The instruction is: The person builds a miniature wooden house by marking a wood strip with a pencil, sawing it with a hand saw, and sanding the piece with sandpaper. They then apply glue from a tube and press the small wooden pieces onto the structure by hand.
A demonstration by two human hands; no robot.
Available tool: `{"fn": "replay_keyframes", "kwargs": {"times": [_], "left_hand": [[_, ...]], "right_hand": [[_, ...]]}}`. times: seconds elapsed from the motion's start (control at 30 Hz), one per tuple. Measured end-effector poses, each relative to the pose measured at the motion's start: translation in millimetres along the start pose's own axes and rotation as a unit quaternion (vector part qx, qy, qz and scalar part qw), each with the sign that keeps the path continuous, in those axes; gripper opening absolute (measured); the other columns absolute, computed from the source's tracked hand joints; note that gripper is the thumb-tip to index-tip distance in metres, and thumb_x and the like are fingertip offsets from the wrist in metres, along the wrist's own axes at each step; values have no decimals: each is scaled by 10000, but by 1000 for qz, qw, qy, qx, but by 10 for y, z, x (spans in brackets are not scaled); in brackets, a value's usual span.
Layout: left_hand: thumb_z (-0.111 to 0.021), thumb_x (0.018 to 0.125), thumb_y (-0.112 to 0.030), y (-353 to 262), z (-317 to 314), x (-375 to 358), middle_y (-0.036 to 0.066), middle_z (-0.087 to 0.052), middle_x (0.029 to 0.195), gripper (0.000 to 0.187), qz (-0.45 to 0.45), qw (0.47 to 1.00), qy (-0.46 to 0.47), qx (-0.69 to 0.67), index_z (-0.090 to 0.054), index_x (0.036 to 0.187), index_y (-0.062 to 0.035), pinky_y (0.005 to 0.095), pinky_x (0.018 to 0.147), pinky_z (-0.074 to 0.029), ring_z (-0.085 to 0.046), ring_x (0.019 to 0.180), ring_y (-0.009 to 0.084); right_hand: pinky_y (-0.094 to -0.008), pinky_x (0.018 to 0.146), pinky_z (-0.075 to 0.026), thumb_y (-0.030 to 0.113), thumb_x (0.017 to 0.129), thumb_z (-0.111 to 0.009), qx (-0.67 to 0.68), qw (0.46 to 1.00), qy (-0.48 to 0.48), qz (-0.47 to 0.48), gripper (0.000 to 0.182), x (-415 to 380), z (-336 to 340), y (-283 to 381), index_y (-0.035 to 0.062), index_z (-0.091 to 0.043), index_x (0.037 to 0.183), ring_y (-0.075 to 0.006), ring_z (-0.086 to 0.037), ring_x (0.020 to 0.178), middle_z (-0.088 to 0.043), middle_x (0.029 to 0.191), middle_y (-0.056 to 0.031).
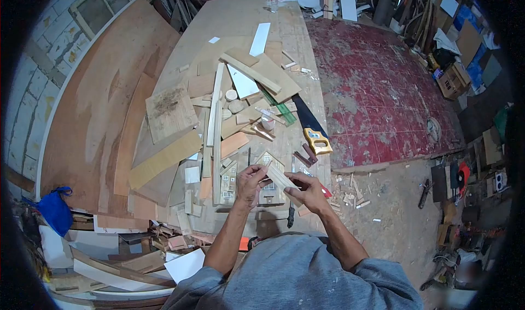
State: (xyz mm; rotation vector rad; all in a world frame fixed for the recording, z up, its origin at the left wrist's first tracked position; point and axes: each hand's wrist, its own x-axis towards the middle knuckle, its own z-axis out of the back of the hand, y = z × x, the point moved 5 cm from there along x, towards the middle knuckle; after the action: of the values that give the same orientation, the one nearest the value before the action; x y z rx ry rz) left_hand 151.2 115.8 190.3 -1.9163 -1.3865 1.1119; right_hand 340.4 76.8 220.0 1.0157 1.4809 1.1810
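Observation:
Between my two hands is a small pale wooden strip (281,178), held at a slant. My left hand (252,182) pinches its upper left end, and my right hand (307,191) grips the lower right end between thumb and fingers. Right under it on the table lies a small wooden model house (266,160) with little windows, partly covered by the strip and my hands. Another house-shaped piece with windows (228,181) lies left of my left hand. A dark, thin tool (291,216) sits near the table's front edge, below my right hand.
A handsaw with a yellow handle (317,141) lies at the table's right edge, beside dark brown pieces (306,154). A green ruler (280,106), a small jar (267,122) and many wood offcuts spread beyond my hands. Large plywood sheets (93,107) lean at the left.

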Motion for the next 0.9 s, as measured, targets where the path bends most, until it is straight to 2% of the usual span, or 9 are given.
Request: {"fn": "replay_keyframes", "kwargs": {"times": [0.23,0.4,0.5,0.63,0.9], "left_hand": [[-691,904,-132,6,-99,-17,91,-691,938,132,14,1000,2,14,-665,978,-25,388,825,-591,-685,874,181],[-697,905,-139,-27,-75,38,78,-677,914,162,43,997,11,61,-679,990,-2,372,782,-614,-676,859,164],[-688,905,-147,-87,-81,79,96,-666,934,198,68,990,64,109,-658,1011,18,392,769,-621,-670,854,178],[-682,912,-118,-110,-86,82,87,-658,934,161,74,990,62,104,-669,991,21,353,754,-633,-670,861,161],[-686,916,-143,-157,-109,53,78,-664,940,170,79,988,73,111,-668,987,11,345,747,-634,-676,861,164]], "right_hand": [[-297,936,-488,86,812,-742,-18,1000,-6,6,471,-55,80,-85,25,-639,1267,-164,-631,1017,-661,1112,-88],[-297,952,-482,67,813,-740,20,1000,-18,-11,469,-91,130,-199,-14,-628,1261,-171,-631,1051,-668,1148,-99],[-295,953,-482,51,816,-737,65,998,-22,-5,466,-100,111,-234,-26,-624,1260,-172,-631,1052,-666,1150,-99],[-294,946,-485,39,820,-733,74,997,-31,-2,457,-103,116,-188,-26,-626,1259,-170,-633,1043,-671,1140,-98],[-301,939,-491,18,810,-729,43,999,-32,2,466,-106,130,-160,-27,-626,1262,-177,-639,1032,-688,1120,-106]]}}
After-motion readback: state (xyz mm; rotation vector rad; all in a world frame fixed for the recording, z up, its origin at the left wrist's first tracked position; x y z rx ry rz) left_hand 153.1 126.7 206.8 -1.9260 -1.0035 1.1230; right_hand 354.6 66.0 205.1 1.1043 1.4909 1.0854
